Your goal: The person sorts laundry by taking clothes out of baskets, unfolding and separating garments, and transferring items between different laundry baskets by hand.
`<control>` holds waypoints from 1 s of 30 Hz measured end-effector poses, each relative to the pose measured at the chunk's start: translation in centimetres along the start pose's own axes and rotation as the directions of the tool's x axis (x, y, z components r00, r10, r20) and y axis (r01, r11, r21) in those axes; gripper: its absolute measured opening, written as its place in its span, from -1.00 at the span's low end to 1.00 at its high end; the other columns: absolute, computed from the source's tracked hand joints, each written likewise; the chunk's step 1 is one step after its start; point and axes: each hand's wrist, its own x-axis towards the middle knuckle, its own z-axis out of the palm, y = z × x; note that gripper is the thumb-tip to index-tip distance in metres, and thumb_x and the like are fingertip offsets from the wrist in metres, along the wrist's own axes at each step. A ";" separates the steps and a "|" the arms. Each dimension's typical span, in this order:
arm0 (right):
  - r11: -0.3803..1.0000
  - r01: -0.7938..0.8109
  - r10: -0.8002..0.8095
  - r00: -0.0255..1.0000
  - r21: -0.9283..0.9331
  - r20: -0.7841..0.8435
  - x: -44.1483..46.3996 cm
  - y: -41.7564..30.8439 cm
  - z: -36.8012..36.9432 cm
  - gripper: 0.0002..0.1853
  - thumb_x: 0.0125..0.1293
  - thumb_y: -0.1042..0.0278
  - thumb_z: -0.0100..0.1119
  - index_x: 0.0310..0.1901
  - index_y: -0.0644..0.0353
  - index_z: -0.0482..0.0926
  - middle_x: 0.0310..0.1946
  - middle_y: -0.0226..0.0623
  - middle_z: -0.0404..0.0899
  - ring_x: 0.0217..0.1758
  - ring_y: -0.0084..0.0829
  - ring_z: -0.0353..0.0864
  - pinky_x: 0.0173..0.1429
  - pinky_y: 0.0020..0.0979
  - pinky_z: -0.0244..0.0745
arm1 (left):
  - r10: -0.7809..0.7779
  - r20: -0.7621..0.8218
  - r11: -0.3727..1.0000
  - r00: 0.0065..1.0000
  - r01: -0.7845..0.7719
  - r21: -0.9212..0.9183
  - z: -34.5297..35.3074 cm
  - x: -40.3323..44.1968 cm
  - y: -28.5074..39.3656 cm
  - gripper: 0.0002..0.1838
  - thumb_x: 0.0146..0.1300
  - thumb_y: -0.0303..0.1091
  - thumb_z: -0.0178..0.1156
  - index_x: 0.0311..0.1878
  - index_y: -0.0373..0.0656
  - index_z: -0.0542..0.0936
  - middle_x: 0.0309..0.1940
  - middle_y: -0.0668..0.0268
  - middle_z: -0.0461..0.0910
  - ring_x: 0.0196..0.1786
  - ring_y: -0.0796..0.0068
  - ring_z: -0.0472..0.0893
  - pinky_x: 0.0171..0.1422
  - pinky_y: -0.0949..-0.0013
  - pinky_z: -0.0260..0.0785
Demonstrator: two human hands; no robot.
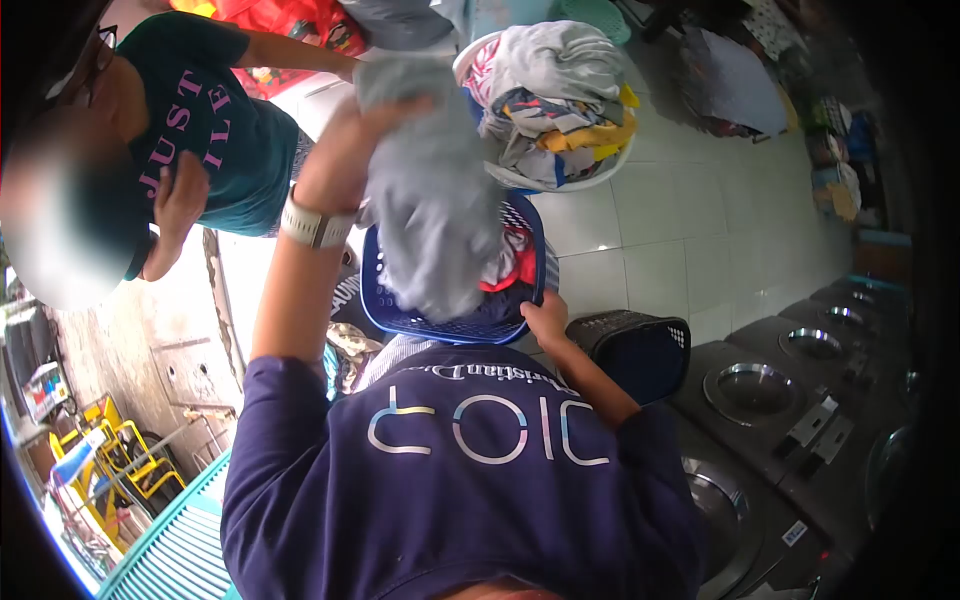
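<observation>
My left hand (pixel 345 155), with a watch on its wrist, is raised and somewhat blurred, its fingers closed on a grey garment (pixel 425 215). The garment hangs down over a blue laundry basket (pixel 400 322), covering part of its inside. Under and beside the cloth, red and white clothes (pixel 512 262) show in the basket. My right hand (pixel 545 318) grips the basket's rim on the right. At the left, another person in a dark green shirt (pixel 215 135) stretches an arm toward the top of the garment; whether that hand touches it is unclear.
Beyond the blue basket stands a white-rimmed basket (pixel 600 182) heaped with clothes. A dark basket (pixel 635 350) sits to my right, near a row of washers or dryers (pixel 745 385). Red bags (pixel 300 30) lie at the back left. A teal slatted surface (pixel 170 530) is at lower left.
</observation>
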 end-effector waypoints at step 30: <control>0.754 -0.387 0.586 0.761 0.531 -0.279 -13.9 -9.6 -3.5 -0.73 -0.07 0.46 0.15 -0.26 0.32 0.60 -0.45 -0.22 0.64 -0.40 -0.45 0.60 -0.25 -0.41 0.46 | 0.192 0.796 -0.001 0.574 -0.811 0.585 2.7 7.7 -43.9 -0.58 0.23 -0.26 0.02 0.17 0.00 0.49 -0.21 0.17 0.66 0.01 0.03 0.61 0.26 -0.09 0.30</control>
